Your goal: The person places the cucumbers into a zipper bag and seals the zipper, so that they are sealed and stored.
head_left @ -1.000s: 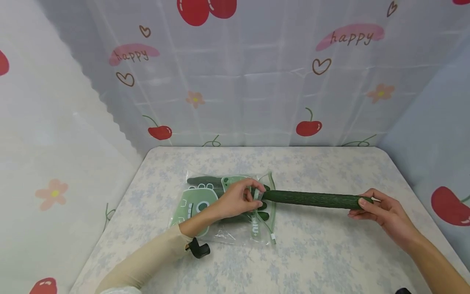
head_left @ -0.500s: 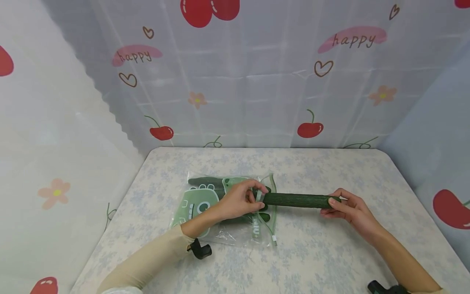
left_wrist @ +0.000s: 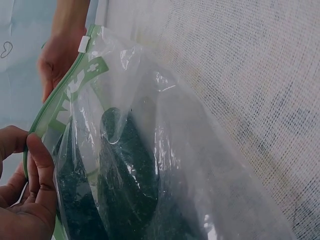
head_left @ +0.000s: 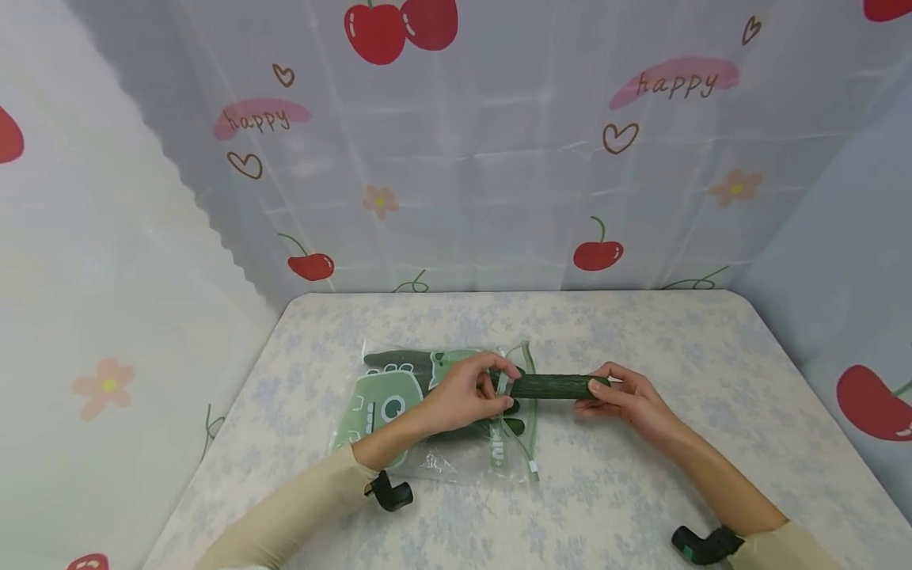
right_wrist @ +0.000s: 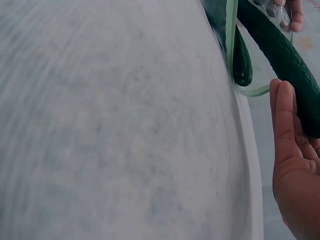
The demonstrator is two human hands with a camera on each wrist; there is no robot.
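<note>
A long dark green cucumber (head_left: 552,386) lies level, its left end inside the mouth of a clear zip bag (head_left: 445,467) with green cartoon print. My right hand (head_left: 634,405) holds its right end between thumb and fingers, also seen in the right wrist view with the cucumber (right_wrist: 282,50) along the fingers. With thumb and forefinger, my left hand (head_left: 459,396) pinches the bag's green-edged opening. Other cucumbers (left_wrist: 127,165) show through the plastic in the left wrist view. The cucumber's inserted end is hidden by my left hand and the bag.
The bag lies on a table (head_left: 641,507) with a pale blue floral cover. A white zip slider (head_left: 533,467) sits at the near end of the bag's opening. Behind the table hangs a curtain (head_left: 492,174) with cherries and hearts.
My right hand has moved left, pushing the cucumber farther into the bag, so less of it shows outside. My left hand has kept its pinch on the opening in about the same place.
</note>
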